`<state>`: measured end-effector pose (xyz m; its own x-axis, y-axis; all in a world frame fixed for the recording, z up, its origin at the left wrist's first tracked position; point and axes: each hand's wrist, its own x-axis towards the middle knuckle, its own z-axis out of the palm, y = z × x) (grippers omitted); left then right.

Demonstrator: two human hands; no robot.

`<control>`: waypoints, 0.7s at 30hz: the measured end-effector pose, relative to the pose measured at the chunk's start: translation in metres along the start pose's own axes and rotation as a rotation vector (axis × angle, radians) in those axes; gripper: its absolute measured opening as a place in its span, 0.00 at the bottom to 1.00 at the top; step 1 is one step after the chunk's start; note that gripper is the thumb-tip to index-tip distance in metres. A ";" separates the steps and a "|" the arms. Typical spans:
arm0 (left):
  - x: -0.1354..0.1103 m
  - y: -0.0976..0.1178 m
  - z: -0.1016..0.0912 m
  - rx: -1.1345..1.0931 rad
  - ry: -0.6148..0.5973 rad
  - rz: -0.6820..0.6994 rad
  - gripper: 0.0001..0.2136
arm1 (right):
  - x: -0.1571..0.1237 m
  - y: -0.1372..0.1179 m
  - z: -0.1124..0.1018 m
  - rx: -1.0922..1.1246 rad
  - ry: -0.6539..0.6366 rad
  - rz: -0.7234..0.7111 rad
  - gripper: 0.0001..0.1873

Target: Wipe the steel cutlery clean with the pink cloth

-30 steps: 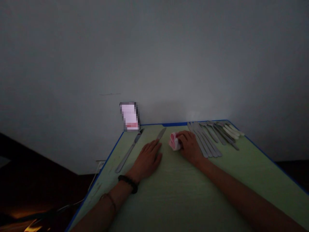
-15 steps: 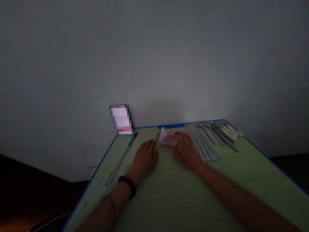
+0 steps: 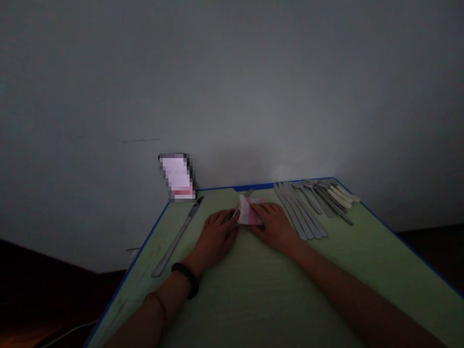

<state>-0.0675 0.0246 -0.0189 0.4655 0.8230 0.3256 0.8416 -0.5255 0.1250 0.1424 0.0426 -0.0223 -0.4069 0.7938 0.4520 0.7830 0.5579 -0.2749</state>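
My left hand (image 3: 216, 238) is closed around a metal piece of cutlery, apparently a table knife (image 3: 249, 193), whose tip shows beyond the cloth; its handle is hidden by the hand. In my right hand (image 3: 273, 226) is a small pink-and-white cloth (image 3: 249, 212), pressed against the knife by the fingertips. Both hands nearly meet over the middle of the green table (image 3: 232, 295). Left of my left hand lies another table knife (image 3: 178, 238), its blade pointing away from me.
Several table knives (image 3: 302, 215) lie side by side to the right. Beyond them are forks and spoons (image 3: 312, 200) and some white-handled cutlery (image 3: 342, 195). A phone with a blurred screen (image 3: 177, 176) leans on the grey wall (image 3: 232, 96) at the back left.
My right hand has moved left with the cloth, closer to my left hand. The cloth now spreads across the knife, and the tip sticks out behind it. The view has shifted slightly.
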 end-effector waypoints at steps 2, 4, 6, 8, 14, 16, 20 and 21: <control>0.000 0.002 -0.001 -0.006 -0.002 -0.001 0.19 | 0.000 0.001 0.000 0.021 0.020 0.035 0.25; 0.000 0.005 -0.001 0.013 0.018 -0.062 0.19 | 0.001 0.003 0.000 0.090 0.051 0.127 0.20; 0.001 0.008 -0.003 0.077 0.044 -0.144 0.19 | 0.001 0.006 0.000 0.209 0.110 0.269 0.16; 0.002 0.013 -0.007 0.176 0.020 -0.198 0.16 | 0.002 0.011 0.000 0.357 0.188 0.361 0.15; 0.004 0.040 -0.025 0.426 -0.243 -0.248 0.15 | 0.005 0.021 -0.001 0.706 0.314 0.395 0.16; 0.003 0.048 -0.028 0.453 -0.279 -0.277 0.15 | 0.007 0.021 -0.001 0.758 0.353 0.472 0.18; 0.001 0.055 -0.032 0.382 -0.349 -0.314 0.13 | 0.008 0.019 0.000 0.977 0.375 0.527 0.22; 0.001 0.055 -0.032 0.354 -0.365 -0.315 0.12 | 0.008 0.018 -0.001 1.023 0.366 0.520 0.22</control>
<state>-0.0293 -0.0106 0.0185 0.1902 0.9814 -0.0269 0.9652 -0.1920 -0.1774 0.1536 0.0591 -0.0231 0.1342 0.9574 0.2557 0.0103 0.2566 -0.9665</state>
